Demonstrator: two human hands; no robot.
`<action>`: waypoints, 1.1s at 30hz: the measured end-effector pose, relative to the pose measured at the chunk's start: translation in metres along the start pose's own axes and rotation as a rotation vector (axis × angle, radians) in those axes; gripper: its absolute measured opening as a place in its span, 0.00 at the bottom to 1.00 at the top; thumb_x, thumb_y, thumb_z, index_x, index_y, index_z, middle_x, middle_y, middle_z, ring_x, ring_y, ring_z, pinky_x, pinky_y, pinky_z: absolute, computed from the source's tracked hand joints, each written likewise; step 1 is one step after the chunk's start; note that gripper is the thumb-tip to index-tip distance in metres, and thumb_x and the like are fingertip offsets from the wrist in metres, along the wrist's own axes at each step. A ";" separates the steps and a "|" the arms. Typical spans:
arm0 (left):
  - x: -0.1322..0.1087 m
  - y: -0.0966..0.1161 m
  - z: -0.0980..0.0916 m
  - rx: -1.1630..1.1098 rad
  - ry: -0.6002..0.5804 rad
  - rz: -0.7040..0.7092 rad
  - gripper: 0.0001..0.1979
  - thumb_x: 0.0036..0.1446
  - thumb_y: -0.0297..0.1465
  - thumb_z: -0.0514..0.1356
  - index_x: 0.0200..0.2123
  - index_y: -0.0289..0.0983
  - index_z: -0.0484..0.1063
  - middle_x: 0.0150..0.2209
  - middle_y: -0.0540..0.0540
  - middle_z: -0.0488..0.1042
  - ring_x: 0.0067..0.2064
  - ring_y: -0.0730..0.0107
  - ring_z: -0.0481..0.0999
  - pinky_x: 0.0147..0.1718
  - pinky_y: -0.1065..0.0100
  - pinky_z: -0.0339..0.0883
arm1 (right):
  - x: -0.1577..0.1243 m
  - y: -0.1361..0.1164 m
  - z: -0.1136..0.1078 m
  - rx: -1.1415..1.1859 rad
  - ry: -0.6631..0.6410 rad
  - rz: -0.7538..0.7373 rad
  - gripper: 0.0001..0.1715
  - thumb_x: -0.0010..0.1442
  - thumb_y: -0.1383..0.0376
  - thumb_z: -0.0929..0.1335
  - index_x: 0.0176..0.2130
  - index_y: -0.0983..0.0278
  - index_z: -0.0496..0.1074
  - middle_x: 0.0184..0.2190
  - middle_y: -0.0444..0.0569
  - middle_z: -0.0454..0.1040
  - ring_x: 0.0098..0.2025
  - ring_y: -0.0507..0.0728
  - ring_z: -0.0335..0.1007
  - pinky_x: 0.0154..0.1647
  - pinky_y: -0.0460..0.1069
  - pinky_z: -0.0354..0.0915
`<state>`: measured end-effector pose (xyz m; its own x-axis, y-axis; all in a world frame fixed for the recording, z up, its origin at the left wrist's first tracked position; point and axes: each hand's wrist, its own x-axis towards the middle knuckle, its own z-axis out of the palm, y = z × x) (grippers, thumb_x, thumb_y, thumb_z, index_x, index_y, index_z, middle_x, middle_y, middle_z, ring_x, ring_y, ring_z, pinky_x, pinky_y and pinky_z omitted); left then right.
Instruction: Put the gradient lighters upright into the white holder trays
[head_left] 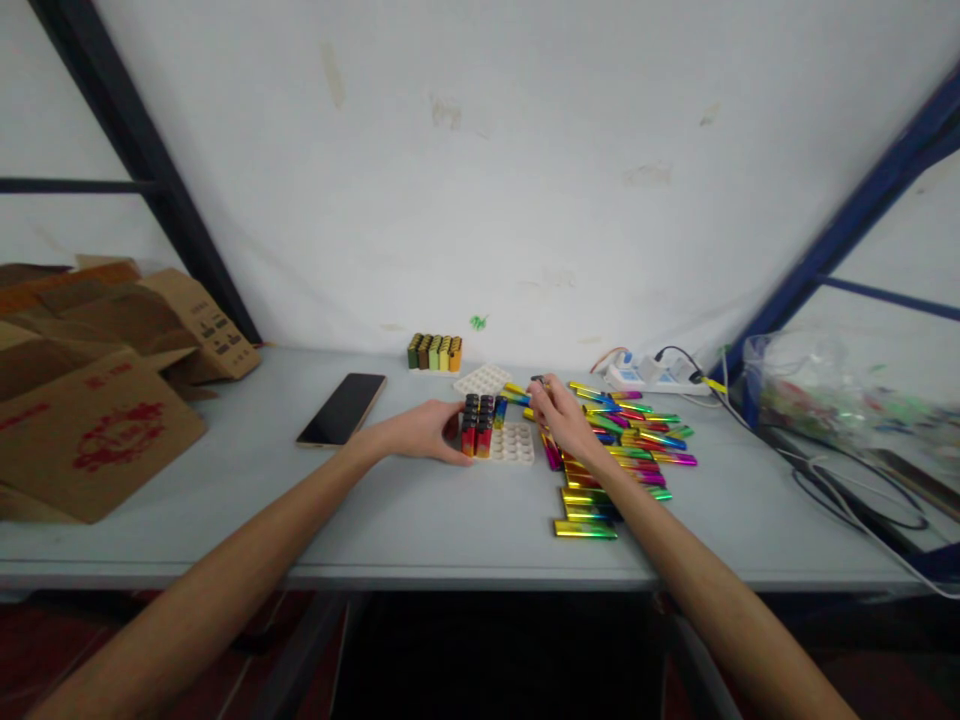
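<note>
Brown cardboard boxes, one printed in red, sit far left of our landmark, the white tray with round cells. Nearer the tray, still on its left, we log a dark-screened phone flat on the grey table. Left hand: at the tray's left end, thumb in front, fingers behind, spread wide about the upright things there; how firmly it grips, we cannot tell. Behind the tray, slightly left, we see a green-to-orange lighter block. Red lighters, black-topped, stand in the tray's left part; a second tray lies behind it; a blue lighter stands beside the red ones. Right hand: near the tray's rear right corner, fingertips closed narrowly on a dark-tipped object, mostly hidden from us. Shiny multicoloured pieces lie loose right of the tray. Farther right and behind: a power strip, then a clear plastic bag.
</note>
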<state>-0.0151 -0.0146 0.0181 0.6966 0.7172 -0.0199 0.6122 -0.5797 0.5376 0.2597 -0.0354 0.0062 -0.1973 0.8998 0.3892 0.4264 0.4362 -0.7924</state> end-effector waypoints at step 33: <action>-0.001 0.001 0.001 0.041 0.026 0.007 0.32 0.48 0.51 0.69 0.49 0.35 0.71 0.37 0.46 0.77 0.35 0.62 0.74 0.32 0.68 0.64 | 0.000 0.001 0.011 -0.604 -0.289 -0.364 0.15 0.73 0.57 0.65 0.40 0.64 0.74 0.37 0.52 0.77 0.38 0.58 0.72 0.41 0.51 0.64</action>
<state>-0.0146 -0.0162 0.0179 0.6912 0.7227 0.0060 0.6226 -0.5996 0.5029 0.2507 -0.0345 0.0005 -0.6059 0.7030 0.3723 0.6826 0.6998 -0.2106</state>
